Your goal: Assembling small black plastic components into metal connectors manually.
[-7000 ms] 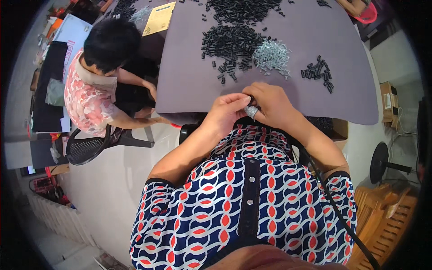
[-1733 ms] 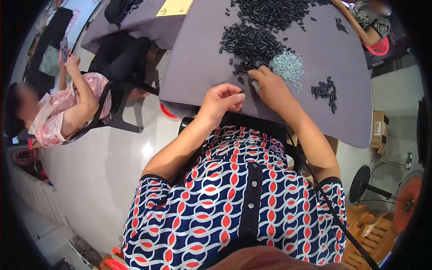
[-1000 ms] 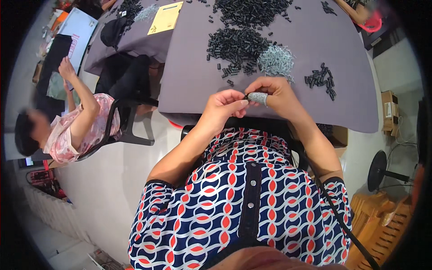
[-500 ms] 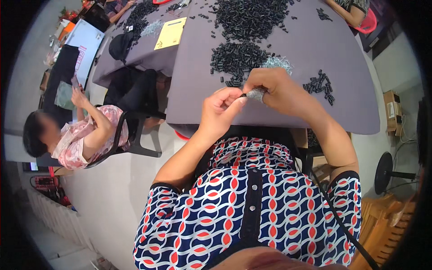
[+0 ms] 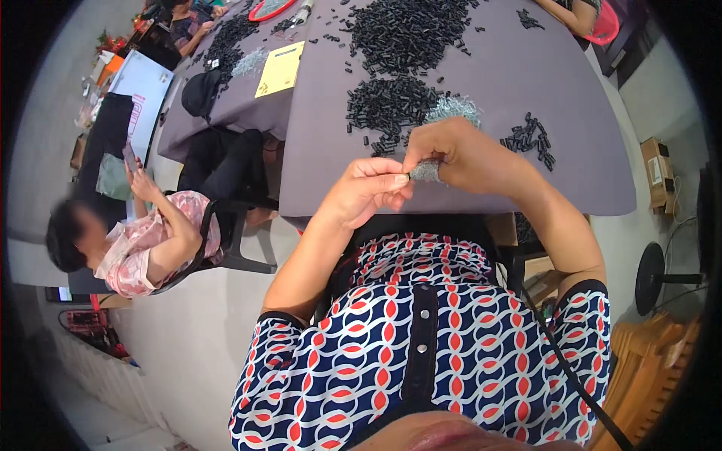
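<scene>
Thumb and fingers of my left hand (image 5: pixel 361 194) are pinched together on a small dark piece, mostly hidden between the fingertips. My right hand (image 5: pixel 470 159) is curled around a bunch of small silver metal pieces (image 5: pixel 427 172), too fine to name exactly. Its thumb and forefinger meet my left fingertips above the near edge of the table. Just beyond my hands lies a pile of short black cylindrical pieces (image 5: pixel 391 109). A heap of loose silver pieces (image 5: pixel 456 110) sits beside that pile, partly behind my right hand.
A grey-covered table (image 5: pixel 571 180) carries a larger black pile (image 5: pixel 406 37) farther off and a small black group (image 5: pixel 529 141) on the right. A yellow paper (image 5: pixel 280 69) lies to the left. A seated person (image 5: pixel 158 240) holds a phone; other people sit at the far edges.
My hands have shifted slightly lower, still meeting at the fingertips. My left fingers have straightened, and the dark piece between them shows less than before.
</scene>
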A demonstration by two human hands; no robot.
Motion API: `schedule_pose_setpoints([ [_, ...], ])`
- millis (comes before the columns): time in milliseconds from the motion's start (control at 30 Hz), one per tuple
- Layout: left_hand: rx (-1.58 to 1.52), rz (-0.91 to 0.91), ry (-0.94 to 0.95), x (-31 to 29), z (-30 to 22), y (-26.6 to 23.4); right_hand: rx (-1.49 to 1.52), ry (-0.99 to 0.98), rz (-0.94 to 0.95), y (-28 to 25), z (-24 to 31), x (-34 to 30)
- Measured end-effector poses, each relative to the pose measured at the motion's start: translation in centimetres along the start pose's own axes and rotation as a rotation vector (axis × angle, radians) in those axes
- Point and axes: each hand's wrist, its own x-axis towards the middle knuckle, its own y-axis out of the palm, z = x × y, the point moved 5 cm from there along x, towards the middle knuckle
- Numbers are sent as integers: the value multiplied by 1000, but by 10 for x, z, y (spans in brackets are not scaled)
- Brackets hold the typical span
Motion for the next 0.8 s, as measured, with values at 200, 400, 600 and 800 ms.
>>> schedule_pose_setpoints([
  [200, -25, -175, 124, 0, 12, -1, 386, 91, -166, 15, -31, -19],
  [400, 78, -290, 236, 1, 13, 3, -126, 56, -251, 20, -18, -24],
  [600, 134, -322, 315, 1, 16, 1, -544, -64, -300, 37, -23, -14],
  [800, 25, -294, 247, -1, 19, -3, -476, -36, -301, 44, -33, -14],
])
